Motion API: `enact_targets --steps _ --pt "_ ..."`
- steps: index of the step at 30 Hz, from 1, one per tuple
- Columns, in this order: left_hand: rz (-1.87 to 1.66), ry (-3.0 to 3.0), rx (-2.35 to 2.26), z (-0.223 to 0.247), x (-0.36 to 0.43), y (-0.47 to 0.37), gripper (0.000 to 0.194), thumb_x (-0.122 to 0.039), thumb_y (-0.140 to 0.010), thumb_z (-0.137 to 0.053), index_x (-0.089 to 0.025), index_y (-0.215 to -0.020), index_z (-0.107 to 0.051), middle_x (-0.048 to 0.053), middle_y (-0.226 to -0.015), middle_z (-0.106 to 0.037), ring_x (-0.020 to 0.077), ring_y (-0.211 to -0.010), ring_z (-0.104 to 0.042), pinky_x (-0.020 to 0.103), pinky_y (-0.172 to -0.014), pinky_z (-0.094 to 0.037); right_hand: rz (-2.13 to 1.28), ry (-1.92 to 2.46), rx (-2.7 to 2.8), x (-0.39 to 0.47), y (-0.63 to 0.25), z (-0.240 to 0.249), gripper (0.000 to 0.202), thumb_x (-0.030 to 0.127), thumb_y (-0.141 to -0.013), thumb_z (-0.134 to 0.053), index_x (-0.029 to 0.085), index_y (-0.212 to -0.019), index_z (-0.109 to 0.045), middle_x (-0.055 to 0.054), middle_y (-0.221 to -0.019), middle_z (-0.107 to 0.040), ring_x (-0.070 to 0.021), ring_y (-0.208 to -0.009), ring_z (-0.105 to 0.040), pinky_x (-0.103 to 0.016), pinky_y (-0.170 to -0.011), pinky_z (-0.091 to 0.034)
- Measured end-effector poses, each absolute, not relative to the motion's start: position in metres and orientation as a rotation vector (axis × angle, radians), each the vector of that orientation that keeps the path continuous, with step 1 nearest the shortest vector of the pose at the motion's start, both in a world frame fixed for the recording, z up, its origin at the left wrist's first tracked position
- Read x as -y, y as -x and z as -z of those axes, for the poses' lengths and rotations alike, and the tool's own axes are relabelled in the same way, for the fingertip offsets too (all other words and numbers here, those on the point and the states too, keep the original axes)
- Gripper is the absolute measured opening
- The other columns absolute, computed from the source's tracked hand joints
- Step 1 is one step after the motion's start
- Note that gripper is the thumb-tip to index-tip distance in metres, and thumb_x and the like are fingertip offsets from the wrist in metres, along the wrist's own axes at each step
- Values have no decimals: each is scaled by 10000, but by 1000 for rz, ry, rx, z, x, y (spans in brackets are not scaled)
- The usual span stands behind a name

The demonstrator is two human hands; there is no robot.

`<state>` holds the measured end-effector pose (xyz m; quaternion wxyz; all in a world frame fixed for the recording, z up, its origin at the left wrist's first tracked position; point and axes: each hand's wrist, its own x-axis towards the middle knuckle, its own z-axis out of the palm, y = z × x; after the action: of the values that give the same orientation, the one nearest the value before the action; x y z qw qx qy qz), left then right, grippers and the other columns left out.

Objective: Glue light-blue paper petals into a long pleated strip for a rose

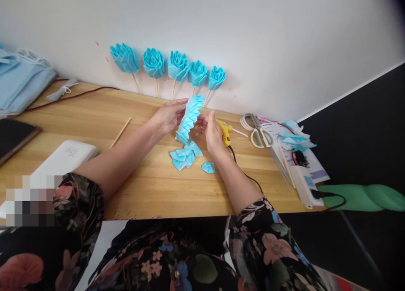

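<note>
A blue strip of overlapping folded pieces (pixel 190 119) hangs upright between my hands, above the wooden table (pixel 152 185). My left hand (pixel 171 116) grips its left edge, with the fingers partly behind it. On the other side, my right hand (pixel 212 130) is beside the strip, its palm turned inward and its fingers apart; no object shows in it. Below lie a small pile of folded blue pieces (pixel 183 157) and a single blue piece (pixel 208 167). Just behind my right hand is a yellow glue gun (pixel 225 132).
Several blue flowers on sticks (pixel 154 63) lean on the wall. Scissors (pixel 261 136), papers (pixel 316 166) and a power strip (pixel 305 185) are at the right. A wooden stick (pixel 120 132), white box (pixel 63 160), dark phone (pixel 15 137) and blue masks (pixel 23 80) lie left.
</note>
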<state>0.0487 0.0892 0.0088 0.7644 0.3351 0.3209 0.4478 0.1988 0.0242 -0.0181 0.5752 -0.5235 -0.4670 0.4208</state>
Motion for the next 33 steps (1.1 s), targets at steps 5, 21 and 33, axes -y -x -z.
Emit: enact_targets --steps 5,21,33 --pt "-978 -803 -674 -14 -77 -51 162 -72 -865 -690 -120 -1019 -699 56 -845 -767 148 -724 -728 278 -746 -594 -873 1207 1076 -20 -199 9 648 861 -842 -521 243 -951 -683 -44 -895 -659 -158 -835 -621 -230 -544 -465" --pt "-918 -1043 -633 -18 -76 -50 369 -524 -907 -709 -155 -912 -696 45 -730 -701 163 -650 -666 258 -635 -531 -950 1110 987 -17 -196 3 472 682 -759 -772 248 -786 -590 54 -684 -501 -99 -614 -463 -236 -591 -446" --pt "-1025 -1141 -689 -25 -69 -51 115 -205 -823 -764 -139 -734 -735 14 -636 -666 106 -564 -585 213 -574 -460 -864 1181 1038 -32 -206 -10 693 893 -843 -452 254 -968 -689 -38 -917 -701 -155 -845 -654 -256 -654 -521"
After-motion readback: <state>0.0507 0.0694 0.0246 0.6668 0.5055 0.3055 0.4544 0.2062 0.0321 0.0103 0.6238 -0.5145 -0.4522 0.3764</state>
